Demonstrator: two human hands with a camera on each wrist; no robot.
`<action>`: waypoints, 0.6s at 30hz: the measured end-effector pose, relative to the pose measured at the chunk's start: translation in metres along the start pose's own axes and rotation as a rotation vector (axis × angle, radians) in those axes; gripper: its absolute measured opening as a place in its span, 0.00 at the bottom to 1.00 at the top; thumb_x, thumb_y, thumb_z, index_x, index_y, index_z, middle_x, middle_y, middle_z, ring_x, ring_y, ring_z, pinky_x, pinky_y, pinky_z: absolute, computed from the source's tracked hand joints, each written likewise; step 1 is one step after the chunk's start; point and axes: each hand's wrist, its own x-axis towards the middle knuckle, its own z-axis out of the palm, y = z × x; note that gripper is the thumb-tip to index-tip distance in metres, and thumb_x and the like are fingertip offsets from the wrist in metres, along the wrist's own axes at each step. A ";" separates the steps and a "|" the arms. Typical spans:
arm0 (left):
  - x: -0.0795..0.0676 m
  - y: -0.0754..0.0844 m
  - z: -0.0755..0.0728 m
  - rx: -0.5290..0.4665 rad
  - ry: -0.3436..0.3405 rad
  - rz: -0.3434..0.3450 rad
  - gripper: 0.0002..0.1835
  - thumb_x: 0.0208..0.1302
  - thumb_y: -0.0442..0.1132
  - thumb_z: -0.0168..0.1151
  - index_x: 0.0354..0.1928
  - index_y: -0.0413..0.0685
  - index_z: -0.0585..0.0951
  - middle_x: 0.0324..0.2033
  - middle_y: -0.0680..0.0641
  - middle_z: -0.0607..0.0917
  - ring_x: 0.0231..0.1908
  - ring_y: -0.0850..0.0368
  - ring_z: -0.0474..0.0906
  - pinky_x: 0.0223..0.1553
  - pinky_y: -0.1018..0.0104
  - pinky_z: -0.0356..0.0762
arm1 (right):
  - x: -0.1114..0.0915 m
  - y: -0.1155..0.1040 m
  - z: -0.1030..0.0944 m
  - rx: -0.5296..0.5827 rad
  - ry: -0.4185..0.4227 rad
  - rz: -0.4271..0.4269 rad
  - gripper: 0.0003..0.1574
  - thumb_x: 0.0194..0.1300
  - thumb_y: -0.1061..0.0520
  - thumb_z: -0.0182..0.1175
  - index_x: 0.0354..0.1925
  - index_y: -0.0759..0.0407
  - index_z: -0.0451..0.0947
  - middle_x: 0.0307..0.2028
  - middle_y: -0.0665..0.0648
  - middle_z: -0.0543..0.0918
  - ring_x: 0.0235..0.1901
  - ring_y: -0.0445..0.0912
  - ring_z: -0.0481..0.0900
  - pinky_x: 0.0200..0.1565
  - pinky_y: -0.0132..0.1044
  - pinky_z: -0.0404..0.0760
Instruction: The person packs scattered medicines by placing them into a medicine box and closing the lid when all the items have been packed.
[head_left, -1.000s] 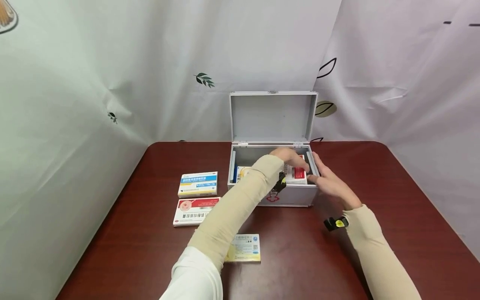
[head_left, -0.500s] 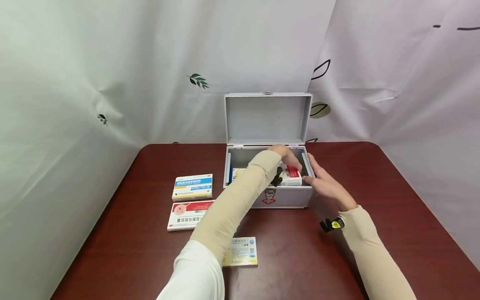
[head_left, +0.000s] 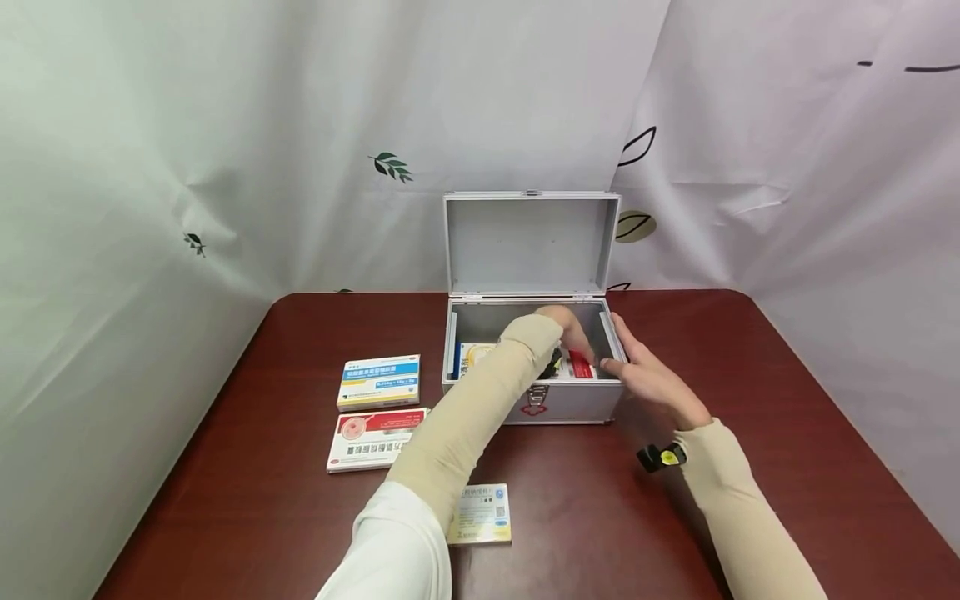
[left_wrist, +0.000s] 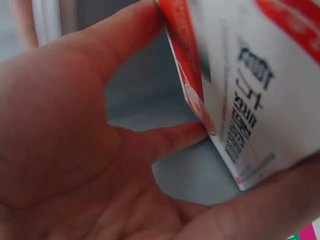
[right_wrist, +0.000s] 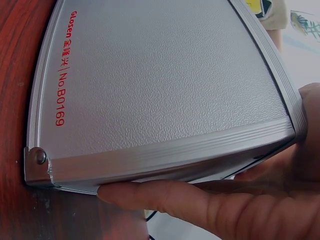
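Observation:
A silver first-aid case (head_left: 566,407) with a red cross emblem stands with its lid raised. Inside its right half, my left hand (head_left: 573,335) holds a red-and-white medicine box (left_wrist: 270,95) between thumb and fingers; in the head view only a red-and-white part (head_left: 582,365) of that box shows. My right hand (head_left: 660,387) grips the case's right wall, its thumb over the rim and its fingers along the outside; the right wrist view shows one finger lying against the metal edge (right_wrist: 150,155). A white-and-yellow medicine box (head_left: 474,357) stands in the case's left half, partly behind my left sleeve.
To the left on the dark red table (head_left: 247,500) lie a blue-and-white medicine box (head_left: 378,383) and a red-and-white one (head_left: 371,442). Nearer, a pale yellow box (head_left: 483,515) is partly covered by my left arm. A white curtain (head_left: 337,100) hangs behind.
My left hand has sunk lower into the case, and the red-and-white medicine box has gone down with it. My right hand stays on the case's wall. The head view has shifted slightly.

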 end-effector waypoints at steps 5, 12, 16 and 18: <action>0.002 0.008 0.014 0.106 0.115 -0.016 0.30 0.53 0.62 0.59 0.54 0.53 0.75 0.51 0.57 0.75 0.46 0.65 0.70 0.43 0.77 0.69 | 0.001 0.001 0.003 0.040 0.002 -0.004 0.50 0.64 0.65 0.49 0.71 0.51 0.29 0.71 0.58 0.35 0.68 0.53 0.38 0.64 0.55 0.43; 0.007 0.014 0.020 0.149 0.102 -0.021 0.21 0.56 0.58 0.57 0.47 0.55 0.80 0.44 0.58 0.78 0.40 0.67 0.69 0.42 0.78 0.68 | 0.000 0.003 0.004 0.034 -0.002 -0.008 0.51 0.63 0.65 0.49 0.72 0.52 0.30 0.71 0.58 0.36 0.68 0.53 0.39 0.64 0.55 0.44; 0.011 0.014 0.019 0.138 0.068 -0.007 0.20 0.56 0.58 0.57 0.46 0.56 0.80 0.45 0.59 0.78 0.41 0.67 0.69 0.42 0.78 0.68 | -0.001 0.002 0.003 0.050 -0.011 -0.006 0.50 0.63 0.67 0.47 0.71 0.53 0.28 0.71 0.59 0.35 0.68 0.55 0.38 0.63 0.57 0.43; 0.012 0.014 0.018 0.128 0.079 -0.020 0.22 0.56 0.59 0.58 0.48 0.56 0.80 0.46 0.59 0.77 0.41 0.67 0.69 0.42 0.78 0.68 | 0.000 0.001 0.003 0.058 -0.016 -0.004 0.49 0.65 0.66 0.46 0.71 0.52 0.27 0.71 0.58 0.33 0.68 0.55 0.37 0.63 0.58 0.42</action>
